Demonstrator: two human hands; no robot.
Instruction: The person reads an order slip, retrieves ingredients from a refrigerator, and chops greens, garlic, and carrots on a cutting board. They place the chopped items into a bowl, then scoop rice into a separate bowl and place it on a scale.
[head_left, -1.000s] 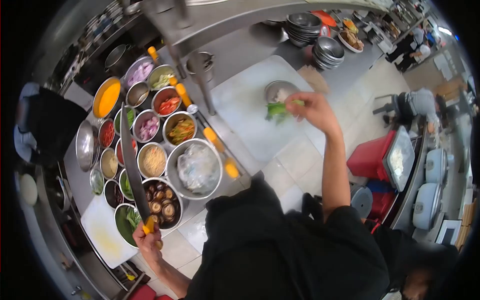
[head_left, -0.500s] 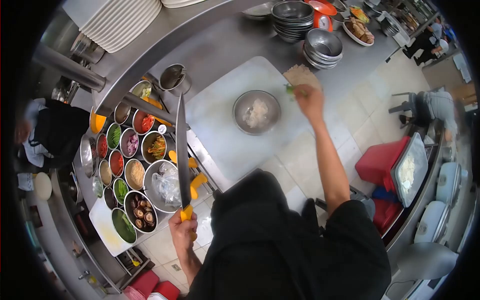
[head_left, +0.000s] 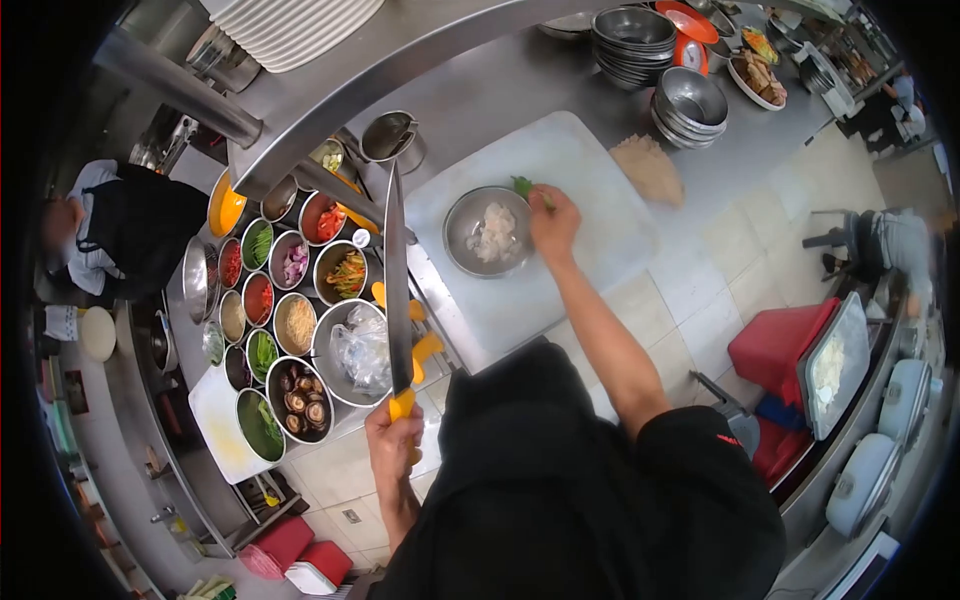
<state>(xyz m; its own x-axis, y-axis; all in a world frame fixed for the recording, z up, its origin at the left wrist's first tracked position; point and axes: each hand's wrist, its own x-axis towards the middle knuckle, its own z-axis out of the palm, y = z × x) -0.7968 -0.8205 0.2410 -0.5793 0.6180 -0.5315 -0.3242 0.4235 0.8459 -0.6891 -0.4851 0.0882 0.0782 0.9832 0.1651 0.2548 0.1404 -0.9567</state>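
My left hand (head_left: 395, 438) is wrapped round the yellow handle of a long knife (head_left: 397, 280), its blade pointing up and away from me. My right hand (head_left: 555, 222) pinches a small green leafy sprig (head_left: 522, 187) at the right rim of a metal bowl (head_left: 462, 228). Pale, whitish pieces of food (head_left: 494, 233) lie inside that bowl, which stands on a white cutting board (head_left: 590, 245). A brown cloth or paper (head_left: 648, 170) lies at the board's right edge.
Left of the knife stand several metal containers, with mushrooms (head_left: 303, 402), a plastic bag (head_left: 362, 350) and cut vegetables (head_left: 346, 274). Stacked bowls (head_left: 690, 105) and an orange scale (head_left: 690, 52) are at the back. A co-worker (head_left: 130, 230) stands at the far left.
My right hand has moved left with the green sprig, from over the brown sheet to the bowl's rim. My left hand still holds the knife. The whole view has shifted slightly.
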